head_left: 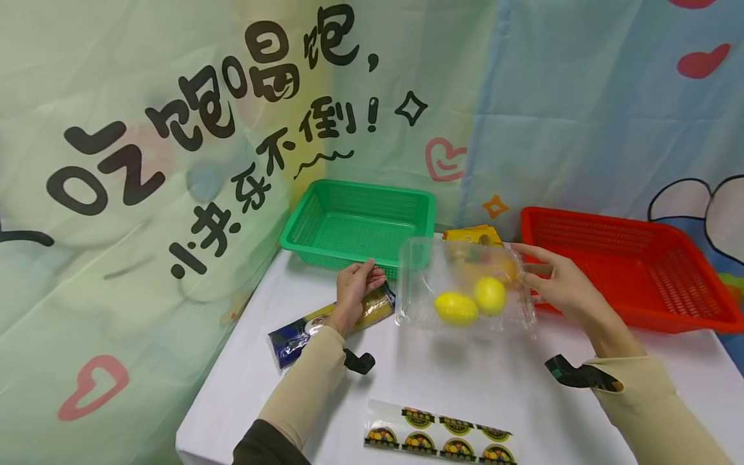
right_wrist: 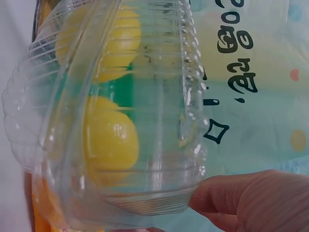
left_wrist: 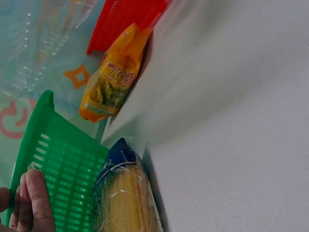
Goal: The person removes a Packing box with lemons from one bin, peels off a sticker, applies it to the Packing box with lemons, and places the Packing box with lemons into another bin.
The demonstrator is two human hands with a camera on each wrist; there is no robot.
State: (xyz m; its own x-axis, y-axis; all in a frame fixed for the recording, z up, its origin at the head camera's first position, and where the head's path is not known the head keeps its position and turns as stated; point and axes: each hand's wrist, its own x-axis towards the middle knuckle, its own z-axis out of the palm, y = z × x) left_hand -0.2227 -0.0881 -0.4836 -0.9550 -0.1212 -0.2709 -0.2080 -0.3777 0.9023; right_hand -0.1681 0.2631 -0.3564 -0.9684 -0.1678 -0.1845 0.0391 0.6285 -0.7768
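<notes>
My right hand [head_left: 560,281] grips the right end of a clear plastic clamshell box [head_left: 415,310], raised above the table and tilted. Two yellow lemons [head_left: 456,309] show inside it; in the right wrist view one lemon [right_wrist: 111,140] lies near the gripped end. An orange patch shows through the plastic, and whether it is inside or behind cannot be told. The left hand [head_left: 356,287], fingers loosely bent, hovers left of the box, before the green basket [head_left: 302,236] and over a spaghetti packet [head_left: 290,342]. Nothing clearly shows between its thumb and fingers [left_wrist: 38,198].
A red basket [head_left: 610,258] stands at the right. Behind the box lies a yellow-orange packet [head_left: 473,234], seen too in the left wrist view. A strip of round fruit stickers [head_left: 438,439] rests near the table's front edge. A printed cloth hangs behind.
</notes>
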